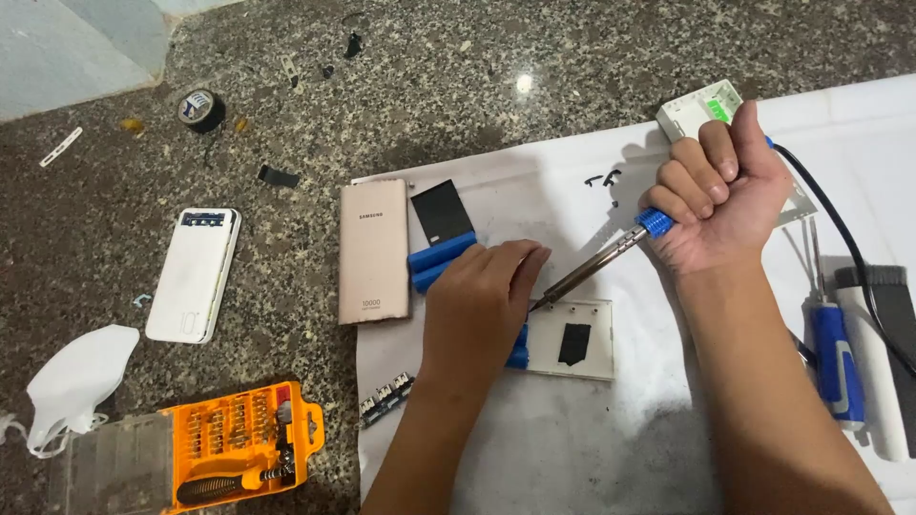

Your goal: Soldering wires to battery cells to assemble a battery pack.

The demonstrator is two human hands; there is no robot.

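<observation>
Orange plastic marks the screwdriver bit set (243, 443) lying open at the near left edge of the speckled granite floor (429, 86), with a white face mask (72, 381) just beyond its clear lid. To its right, on a white sheet (592, 448), a small circuit board with ports (386, 396) sits beside the person's left forearm. Along the near right edge rest a blue-handled screwdriver (838, 362) and a white tube (873, 372) with a dark cap.

Further in, the left hand (482, 305) lies palm down with fingers curled, pressing on blue cylindrical battery cells (439, 259) that poke out on both sides of it; whether it grips them cannot be told. Just right of it lies a clear plastic tray (572, 339) with a black patch. The tip of a soldering iron (596, 267) meets the spot at the left hand's fingertips, at the tray's corner. The right hand (720, 186) is clenched in a full fist around the iron's blue handle, its black cord trailing off to the right.

Left of the cells stand a rose-gold power bank (374, 250) and a white power bank (194, 275), well apart. Beyond the right hand sits a white casing with green parts (697, 107). Farthest off, a roll of black tape (201, 108) rests on the granite.
</observation>
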